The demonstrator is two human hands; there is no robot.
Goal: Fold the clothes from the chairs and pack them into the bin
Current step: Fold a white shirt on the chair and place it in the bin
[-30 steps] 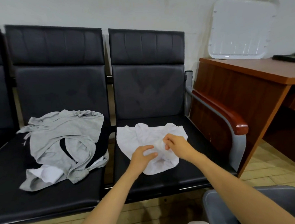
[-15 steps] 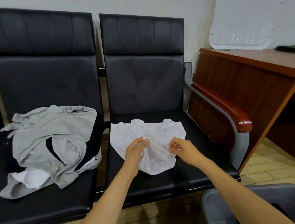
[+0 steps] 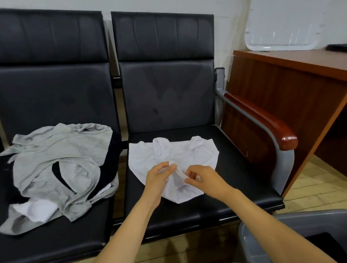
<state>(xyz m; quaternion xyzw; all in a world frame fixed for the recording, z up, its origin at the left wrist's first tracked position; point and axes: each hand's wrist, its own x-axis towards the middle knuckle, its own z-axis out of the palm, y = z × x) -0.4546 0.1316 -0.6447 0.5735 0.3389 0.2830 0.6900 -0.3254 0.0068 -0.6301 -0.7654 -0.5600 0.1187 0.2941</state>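
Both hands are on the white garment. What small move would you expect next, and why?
Probably lift the pinched ridge and carry it across to fold the white garment in half. The left hand and right hand pinch its middle, and it lies spread on the seat, not yet folded.

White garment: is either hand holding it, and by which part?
Both: left hand and right hand pinch a raised fold in the middle of the white garment.

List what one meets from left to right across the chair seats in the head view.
Crumpled grey cotton garment → left hand → right hand, both pinching the flat white cotton garment → glossy red-brown wooden armrest. The grey plastic bin and brown wooden desk overlap the armrest, so they are omitted.
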